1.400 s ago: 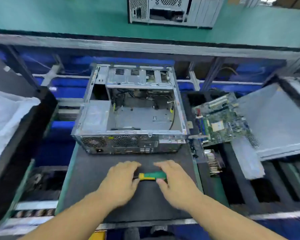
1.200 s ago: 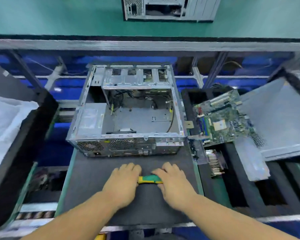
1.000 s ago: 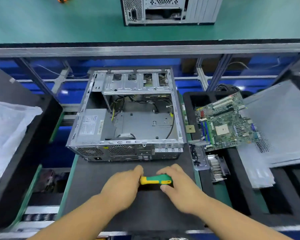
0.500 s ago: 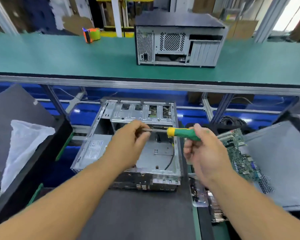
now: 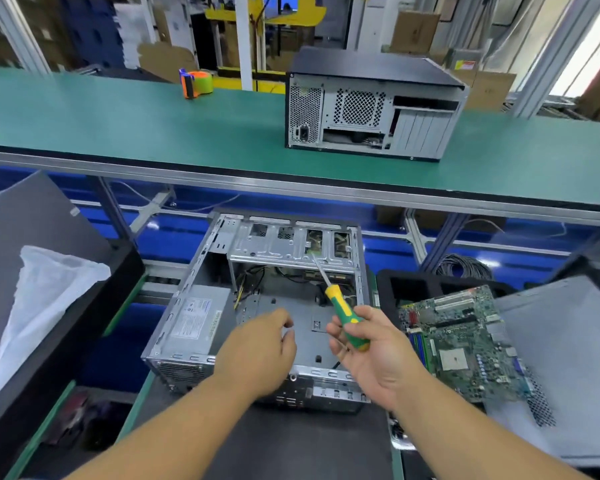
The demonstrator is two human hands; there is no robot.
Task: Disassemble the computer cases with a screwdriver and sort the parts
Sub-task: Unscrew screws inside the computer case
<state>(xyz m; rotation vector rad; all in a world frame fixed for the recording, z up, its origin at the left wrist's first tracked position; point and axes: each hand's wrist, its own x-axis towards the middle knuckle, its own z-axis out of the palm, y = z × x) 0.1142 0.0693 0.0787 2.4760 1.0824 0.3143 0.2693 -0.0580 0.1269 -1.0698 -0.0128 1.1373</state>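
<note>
At the far left a white plastic bag [image 5: 45,299] lies in a black bin [image 5: 84,327]. On the green surface [image 5: 118,123] beyond, an orange tape dispenser [image 5: 196,83] sits near the back edge, and a closed computer case [image 5: 371,105] stands farther right, its rear panel facing the camera. Below it, on a dark mat [image 5: 291,445], rests the opened computer case [image 5: 267,299], side panel off, with a grey power supply [image 5: 196,320] in its left near corner. The left hand [image 5: 260,348] hovers over the case's near edge, fingers loosely curled, holding nothing. Just beside it, the right hand [image 5: 374,355] grips the green-and-yellow handle of a screwdriver [image 5: 343,320], whose shaft points up and away toward the drive bay at the case's far edge. To the right a green motherboard [image 5: 465,344] lies tilted over a black tray [image 5: 413,287], touching a grey metal panel [image 5: 568,358] at the far right.
</note>
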